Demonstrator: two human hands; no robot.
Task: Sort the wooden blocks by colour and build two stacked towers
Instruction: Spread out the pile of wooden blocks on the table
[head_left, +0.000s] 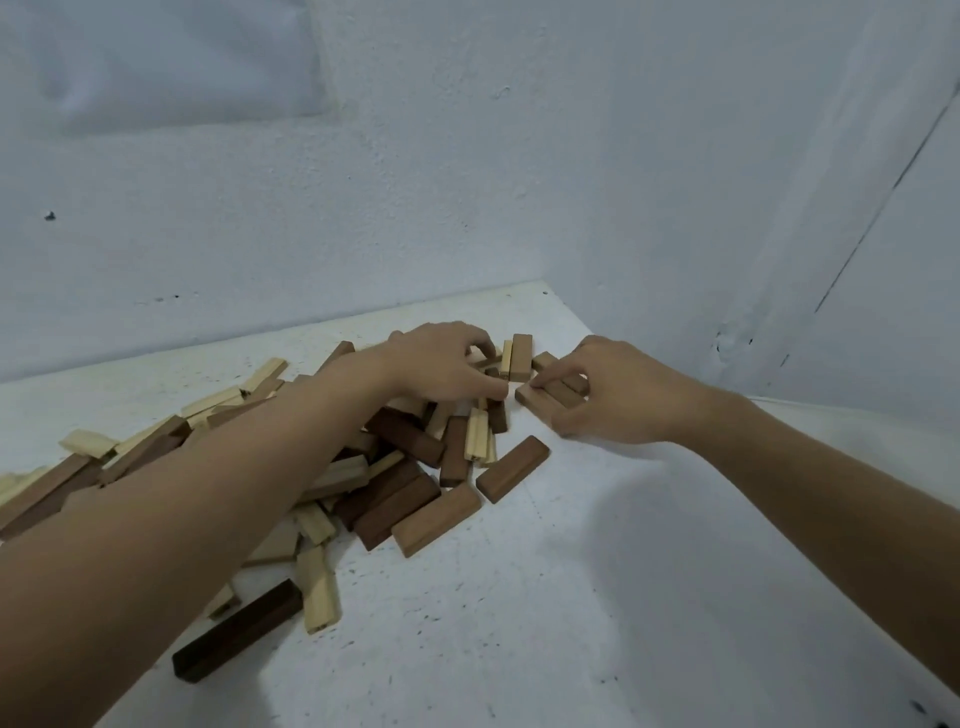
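Right hand (613, 395) grips two brown blocks (571, 399) flat on the desk (623, 571), long axis roughly 10-to-4 o'clock. Left hand (447, 364), at their 9 o'clock, curls its fingers into the pile (395, 488); its grip cannot be determined. The right hand is nearer.

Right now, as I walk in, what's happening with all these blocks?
A person is sorting a mixed heap of pale and dark wooden blocks on a white table. The right hand pinches a couple of brown blocks lying side by side just right of the heap's far end. The left hand reaches into the heap there, fingers curled; what it holds is unclear. No tower stands yet.
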